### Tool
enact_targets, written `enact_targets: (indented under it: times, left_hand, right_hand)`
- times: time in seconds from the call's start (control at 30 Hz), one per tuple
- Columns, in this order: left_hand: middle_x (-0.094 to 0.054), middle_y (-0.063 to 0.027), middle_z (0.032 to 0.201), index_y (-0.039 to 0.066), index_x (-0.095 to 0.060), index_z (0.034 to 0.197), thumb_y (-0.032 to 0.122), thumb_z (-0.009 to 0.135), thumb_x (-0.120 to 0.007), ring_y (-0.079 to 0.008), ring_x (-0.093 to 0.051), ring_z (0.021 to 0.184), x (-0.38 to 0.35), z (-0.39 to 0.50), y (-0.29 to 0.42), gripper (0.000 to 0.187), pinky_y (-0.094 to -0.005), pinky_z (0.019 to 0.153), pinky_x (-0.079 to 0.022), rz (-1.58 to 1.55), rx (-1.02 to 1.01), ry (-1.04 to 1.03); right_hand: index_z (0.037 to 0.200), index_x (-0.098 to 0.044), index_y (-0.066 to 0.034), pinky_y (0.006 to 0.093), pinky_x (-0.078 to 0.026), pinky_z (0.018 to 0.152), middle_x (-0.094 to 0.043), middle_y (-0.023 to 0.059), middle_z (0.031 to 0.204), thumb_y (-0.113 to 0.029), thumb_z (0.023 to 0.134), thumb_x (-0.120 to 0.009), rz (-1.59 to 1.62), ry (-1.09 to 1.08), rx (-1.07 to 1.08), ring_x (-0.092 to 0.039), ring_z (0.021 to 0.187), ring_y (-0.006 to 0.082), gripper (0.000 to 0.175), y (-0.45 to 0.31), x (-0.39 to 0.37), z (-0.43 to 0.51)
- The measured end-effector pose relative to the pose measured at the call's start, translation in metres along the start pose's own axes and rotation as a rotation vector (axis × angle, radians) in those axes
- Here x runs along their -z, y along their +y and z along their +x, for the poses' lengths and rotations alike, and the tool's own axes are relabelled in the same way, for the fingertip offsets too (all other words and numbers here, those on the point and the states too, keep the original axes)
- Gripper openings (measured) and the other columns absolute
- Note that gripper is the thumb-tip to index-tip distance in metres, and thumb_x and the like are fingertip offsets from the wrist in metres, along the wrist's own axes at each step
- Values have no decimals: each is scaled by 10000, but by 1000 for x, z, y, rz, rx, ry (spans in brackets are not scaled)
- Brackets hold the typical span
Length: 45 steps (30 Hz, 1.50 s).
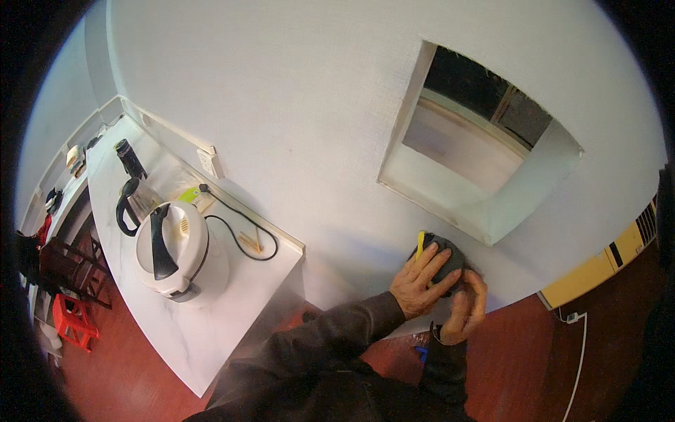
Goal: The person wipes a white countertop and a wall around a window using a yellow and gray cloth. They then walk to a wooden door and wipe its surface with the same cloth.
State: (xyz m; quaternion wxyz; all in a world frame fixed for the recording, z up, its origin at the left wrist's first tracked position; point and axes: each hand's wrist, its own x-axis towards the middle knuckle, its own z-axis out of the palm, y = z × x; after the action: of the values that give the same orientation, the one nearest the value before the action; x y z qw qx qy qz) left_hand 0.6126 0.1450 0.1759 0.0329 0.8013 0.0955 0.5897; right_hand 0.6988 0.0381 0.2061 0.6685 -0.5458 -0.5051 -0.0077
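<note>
A dark grey, cloth-like pad [445, 258] with a yellow strip along one edge is against or just in front of the white wall [316, 158], below a square opening [437, 169]. My left hand [419, 282] lies over it, fingers spread across its face. Close by on the right, my right hand [466, 306] is curved with its fingertips at the pad's right edge. Some blur there hides whether those fingers grip it. Both hands come out of dark sleeves.
Left of me stands a white marbled table [253, 300] bearing a white rice cooker [174, 248], a glass kettle [140, 198], a black bottle [130, 158] and a black cord [248, 216]. Further left is a red stool [74, 322]. A yellow cabinet-like unit [585, 274] stands at right.
</note>
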Motion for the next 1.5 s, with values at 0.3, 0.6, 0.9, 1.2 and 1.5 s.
enact_targets:
  times: [0.3, 0.6, 0.9, 1.2, 1.5]
  left_hand:
    - [-476, -298, 1281, 80, -637, 1157, 106, 640, -617, -509, -457, 1195, 74, 11, -78, 518, -556, 980, -392, 133, 74, 90]
    - [-365, -283, 1369, 68, -614, 1188, 11, 682, -620, -519, -320, 1298, 141, 96, -136, 509, -550, 1062, -310, 233, 17, 352]
    - [-460, -256, 1314, 96, -633, 1164, -22, 738, -597, -477, -415, 1247, 133, 162, -134, 443, -518, 1002, -397, 269, -155, 478]
    - [-484, -245, 1320, 142, -629, 1184, 134, 716, -686, -448, -409, 1269, 111, 81, -129, 472, -520, 980, -412, 199, -114, 298]
    - [-433, -282, 1347, 92, -601, 1211, 189, 704, -730, -485, -376, 1283, 134, 108, -139, 532, -537, 1017, -385, 276, -223, 203]
  right_hand:
    - [1126, -551, 62, 408, -437, 935, -571, 203, 1107, -94, 890, -563, -473, 442, 357, -556, 1050, 318, 283, 19, 0, 21]
    - [1181, -513, 67, 450, -383, 968, -483, 234, 1199, -204, 911, -537, -857, 717, 476, -470, 1124, 336, 384, 37, -37, 42]
    - [1218, -493, 77, 479, -343, 1001, -436, 256, 1253, -238, 929, -479, -930, 794, 553, -431, 1169, 354, 427, 54, -46, 44]
    - [1217, -515, 75, 449, -327, 1017, -473, 237, 1249, -152, 924, -485, -872, 808, 619, -443, 1185, 351, 372, 58, -47, 46]
    - [1196, -518, 88, 444, -333, 1026, -472, 242, 1253, -141, 907, -497, -890, 804, 557, -455, 1185, 349, 370, 57, -45, 41]
